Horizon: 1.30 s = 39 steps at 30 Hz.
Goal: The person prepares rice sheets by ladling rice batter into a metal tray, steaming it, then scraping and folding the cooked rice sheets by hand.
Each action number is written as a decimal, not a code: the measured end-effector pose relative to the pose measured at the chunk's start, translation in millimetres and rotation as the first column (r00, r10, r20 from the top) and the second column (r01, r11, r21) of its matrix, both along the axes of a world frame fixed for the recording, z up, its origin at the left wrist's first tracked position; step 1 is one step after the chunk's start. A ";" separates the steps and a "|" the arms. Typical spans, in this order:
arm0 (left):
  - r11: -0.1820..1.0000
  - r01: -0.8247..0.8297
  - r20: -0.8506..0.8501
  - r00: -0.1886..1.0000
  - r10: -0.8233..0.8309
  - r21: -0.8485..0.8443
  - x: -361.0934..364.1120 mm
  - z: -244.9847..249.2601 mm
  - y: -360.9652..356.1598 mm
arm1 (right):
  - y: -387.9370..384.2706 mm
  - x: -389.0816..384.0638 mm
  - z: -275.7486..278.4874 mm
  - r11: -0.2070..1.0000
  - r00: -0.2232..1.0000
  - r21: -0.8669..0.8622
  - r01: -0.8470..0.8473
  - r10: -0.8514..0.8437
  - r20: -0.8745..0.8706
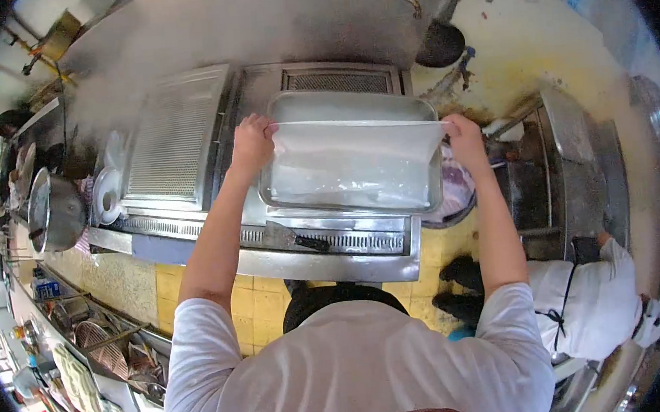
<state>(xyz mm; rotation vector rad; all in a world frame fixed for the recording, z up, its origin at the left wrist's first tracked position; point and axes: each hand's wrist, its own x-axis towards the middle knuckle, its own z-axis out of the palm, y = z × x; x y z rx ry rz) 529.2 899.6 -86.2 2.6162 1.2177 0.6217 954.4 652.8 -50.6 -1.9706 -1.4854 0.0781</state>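
Observation:
I hold a clear plastic sheet (357, 160) stretched between both hands over a rectangular steel tray (341, 103) on the steel cooking counter (335, 260). My left hand (251, 141) pinches the sheet's top left corner beside the tray's left rim. At the tray's right rim, my right hand (465, 138) grips the top right corner. The sheet hangs down across most of the tray, so its inside is blurred. Both arms reach forward in white short sleeves.
A perforated steel lid (171, 137) lies left of the tray. A scraper (294, 239) rests on the counter's front ledge. A big pot (56, 214) stands far left. Another person in white (589, 301) crouches at right. Steam rises at upper left; a ladle (439, 39) hangs behind.

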 end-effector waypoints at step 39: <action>0.955 -0.139 0.899 0.395 -0.189 0.262 -418.5 315.3 70.4 | 97.2 -400.1 352.5 0.890 0.994 0.450 0.068 -0.021 -0.109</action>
